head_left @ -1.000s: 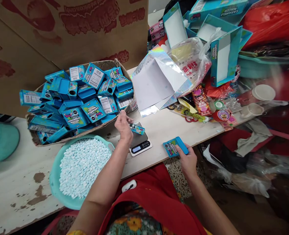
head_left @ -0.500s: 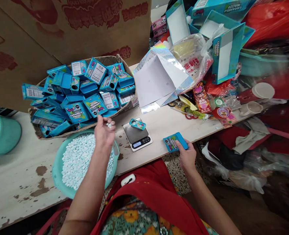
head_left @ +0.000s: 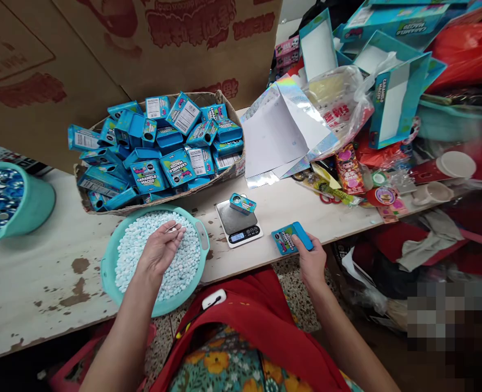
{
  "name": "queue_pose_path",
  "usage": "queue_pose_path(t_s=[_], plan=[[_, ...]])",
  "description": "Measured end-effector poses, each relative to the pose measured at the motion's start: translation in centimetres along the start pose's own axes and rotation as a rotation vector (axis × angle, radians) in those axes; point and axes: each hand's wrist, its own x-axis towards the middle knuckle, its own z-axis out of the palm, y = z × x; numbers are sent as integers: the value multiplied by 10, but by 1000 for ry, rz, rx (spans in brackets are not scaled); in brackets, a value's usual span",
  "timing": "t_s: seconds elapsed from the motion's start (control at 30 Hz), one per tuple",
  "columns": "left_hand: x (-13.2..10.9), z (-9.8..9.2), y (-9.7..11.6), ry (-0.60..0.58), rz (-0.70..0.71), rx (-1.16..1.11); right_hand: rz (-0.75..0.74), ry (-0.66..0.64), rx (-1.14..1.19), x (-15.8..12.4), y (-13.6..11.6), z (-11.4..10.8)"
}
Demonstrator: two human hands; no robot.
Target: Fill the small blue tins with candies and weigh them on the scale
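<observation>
Gripping a blue box (head_left: 286,239) in the right hand (head_left: 313,260), just right of the scale (head_left: 237,224). Poising a half-curled left hand (head_left: 162,247) over white candies (head_left: 133,249) in a green basin (head_left: 163,311), left of the scale; unable to tell whether empty or holding any. Having another box (head_left: 244,204) on the scale, and beyond it, to the left, many boxes (head_left: 159,155) heaped in a cardboard tray (head_left: 167,200).

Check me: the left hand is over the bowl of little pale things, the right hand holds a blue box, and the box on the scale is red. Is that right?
Almost: the small box on the scale is blue, not red, as the head view shows. The left hand is over the bowl, and the right hand holds a blue box.
</observation>
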Motion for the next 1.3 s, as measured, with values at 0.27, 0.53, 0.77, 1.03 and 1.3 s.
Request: queue_pose_path(t_s=[0.27,0.53,0.77,1.03,1.3], plan=[[5,-2,9,-128,271,528,-53,-7,-79,3,3,-5],[12,-77,-10,18,742,1608,-406,10,-323,31,20,19],[-1,-82,-15,102,908,1527,-779,15,-483,10,-15,32],[-16,-30,-24,-24,641,835,-598,-436,-249,3,-57,129],[-20,-5,-6,-178,118,-333,-1198,-728,-314,-91,-156,131]])
